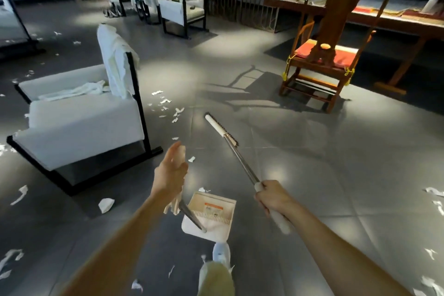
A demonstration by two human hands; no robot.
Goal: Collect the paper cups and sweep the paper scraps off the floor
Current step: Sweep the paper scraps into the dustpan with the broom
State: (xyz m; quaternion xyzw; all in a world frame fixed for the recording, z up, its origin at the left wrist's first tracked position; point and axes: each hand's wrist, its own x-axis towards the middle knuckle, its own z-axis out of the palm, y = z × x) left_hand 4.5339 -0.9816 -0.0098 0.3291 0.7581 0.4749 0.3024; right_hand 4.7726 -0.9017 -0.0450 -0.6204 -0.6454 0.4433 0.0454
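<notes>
Right hand (pixel 272 199) clamps the broom (pixel 216 126), angled low so its head reaches toward the floor (pixel 312 163) right of the armchair (pixel 79 125). Left hand (pixel 170 173) meets the dustpan (pixel 211 211) handle, likely ready to catch, but blur hides its grip. Scraps (pixel 176 112) lie all round the armchair, whose frame hampers sweeping; no cups show.

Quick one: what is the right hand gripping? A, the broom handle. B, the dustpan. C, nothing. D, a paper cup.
A: the right hand is curled round the broom handle, while the dustpan has its rod running up to the left hand.
</notes>
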